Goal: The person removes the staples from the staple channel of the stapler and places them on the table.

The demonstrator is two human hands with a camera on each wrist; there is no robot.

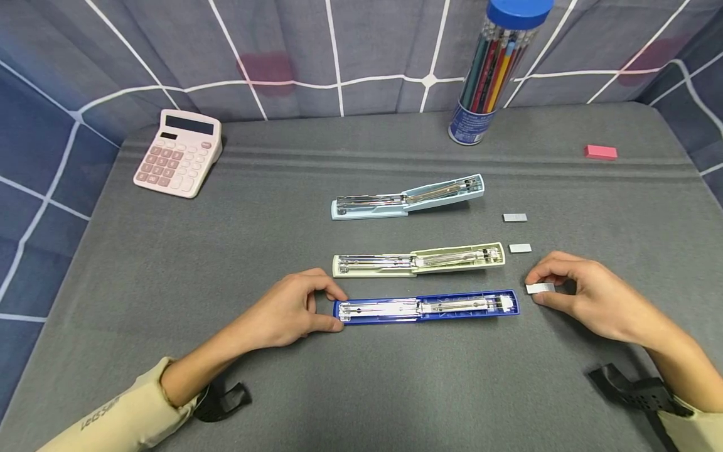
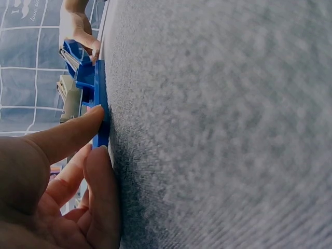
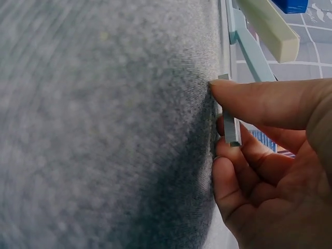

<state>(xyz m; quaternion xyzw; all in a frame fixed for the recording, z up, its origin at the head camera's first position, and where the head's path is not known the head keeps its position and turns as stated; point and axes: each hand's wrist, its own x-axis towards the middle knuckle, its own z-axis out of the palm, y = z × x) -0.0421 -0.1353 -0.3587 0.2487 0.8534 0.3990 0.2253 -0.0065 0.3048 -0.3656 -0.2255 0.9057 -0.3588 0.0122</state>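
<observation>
My left hand (image 1: 290,307) holds the left end of an opened blue stapler (image 1: 390,309), with thumb and index finger on either side. In the left wrist view the thumb (image 2: 78,129) touches the side of the blue base (image 2: 102,85). Just past the stapler's right end, my right hand (image 1: 599,301) pinches a strip of staples (image 1: 540,287) between thumb and fingers. The right wrist view shows that grey staple strip (image 3: 232,127) close over the cloth. Behind the blue stapler lie an opened pale green stapler (image 1: 375,263) and an opened light blue stapler (image 1: 369,204).
Two more staple strips, one near (image 1: 520,248) and one farther strip (image 1: 514,218), lie right of the staplers. A pink calculator (image 1: 179,152) sits back left. A tube of pencils (image 1: 491,75) stands at the back, with a red block (image 1: 601,152) to its right on the grey cloth (image 1: 226,251).
</observation>
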